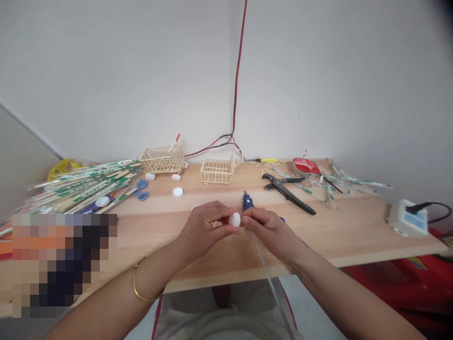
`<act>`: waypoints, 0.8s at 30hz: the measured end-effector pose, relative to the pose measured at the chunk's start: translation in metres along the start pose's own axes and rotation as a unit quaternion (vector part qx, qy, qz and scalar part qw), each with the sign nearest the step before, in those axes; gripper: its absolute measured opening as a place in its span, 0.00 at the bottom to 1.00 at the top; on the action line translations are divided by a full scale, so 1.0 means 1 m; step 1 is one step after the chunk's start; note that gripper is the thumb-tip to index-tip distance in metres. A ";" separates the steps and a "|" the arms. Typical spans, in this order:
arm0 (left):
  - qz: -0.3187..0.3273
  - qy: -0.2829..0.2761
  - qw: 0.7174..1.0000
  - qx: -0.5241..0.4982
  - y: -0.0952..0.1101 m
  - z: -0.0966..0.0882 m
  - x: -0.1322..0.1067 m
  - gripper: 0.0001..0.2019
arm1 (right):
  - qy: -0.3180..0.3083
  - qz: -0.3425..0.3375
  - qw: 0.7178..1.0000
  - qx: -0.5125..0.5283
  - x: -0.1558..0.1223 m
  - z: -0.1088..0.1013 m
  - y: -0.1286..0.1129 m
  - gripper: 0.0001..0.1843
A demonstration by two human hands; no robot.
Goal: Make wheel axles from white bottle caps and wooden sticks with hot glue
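My left hand (208, 222) pinches a white bottle cap (234, 219) between thumb and fingers, above the front part of the table. My right hand (265, 226) is close against the cap's right side, its thumb and forefinger pressed together; what they hold, if anything, is too small to make out. Just behind that hand lies a blue glue gun (247, 202), partly hidden by the fingers. A long pale rod or cord (271, 278) runs from below my right hand over the table's front edge. Another white cap (178, 192) lies further back on the left.
Two small stick-built carts stand at the back: one with cap wheels (163, 160), one slatted (217, 171). Black cutters (288, 192), a red dish (306, 166) and a white power box (408, 218) are rightward. Wrapped chopsticks (88, 186) and blue caps (142, 195) lie left.
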State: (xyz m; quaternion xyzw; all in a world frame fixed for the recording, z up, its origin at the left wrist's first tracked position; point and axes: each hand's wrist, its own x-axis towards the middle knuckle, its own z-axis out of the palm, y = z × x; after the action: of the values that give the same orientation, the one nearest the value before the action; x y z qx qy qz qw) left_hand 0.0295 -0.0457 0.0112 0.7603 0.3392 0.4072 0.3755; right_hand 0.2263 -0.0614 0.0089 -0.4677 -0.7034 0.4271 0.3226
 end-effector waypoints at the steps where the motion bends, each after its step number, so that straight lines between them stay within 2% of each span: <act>1: -0.007 0.000 1.000 -0.005 -0.001 0.000 0.000 0.13 | 0.001 0.009 1.000 0.004 0.000 0.001 0.000 0.12; 4: -0.028 -0.001 0.999 -0.021 -0.001 0.001 0.000 0.13 | 0.011 0.001 1.000 -0.013 0.000 0.004 0.001 0.12; 7: -0.049 -0.002 0.998 -0.032 -0.001 0.001 0.001 0.13 | 0.049 -0.081 0.992 -0.086 0.000 0.007 0.005 0.10; 11: -0.074 -0.006 0.995 -0.063 -0.003 0.002 0.001 0.13 | 0.112 -0.225 0.940 -0.229 0.002 0.007 0.014 0.10; 13: -0.077 -0.005 0.994 -0.071 -0.004 0.003 0.001 0.13 | 0.113 -0.244 0.931 -0.247 0.003 0.006 0.015 0.10; 15: -0.076 -0.006 0.995 -0.072 -0.006 0.004 0.000 0.13 | 0.085 -0.206 0.955 -0.195 0.004 0.005 0.012 0.10; 18: -0.074 -0.016 0.994 -0.074 -0.008 0.007 -0.001 0.14 | 0.006 -0.108 0.992 -0.069 0.006 0.005 0.003 0.10; 21: -0.075 -0.008 0.996 -0.057 -0.009 0.009 -0.001 0.15 | -0.014 -0.041 0.999 -0.015 0.007 0.006 -0.006 0.10; 24: -0.070 0.008 0.996 -0.051 -0.008 0.008 -0.001 0.15 | -0.009 -0.018 1.000 -0.022 0.010 0.004 -0.009 0.11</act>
State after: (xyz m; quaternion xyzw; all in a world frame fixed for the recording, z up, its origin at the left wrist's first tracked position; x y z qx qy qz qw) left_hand 0.0347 -0.0445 0.0008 0.7110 0.3735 0.4027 0.4391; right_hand 0.2163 -0.0548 0.0159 -0.4579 -0.7237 0.4100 0.3139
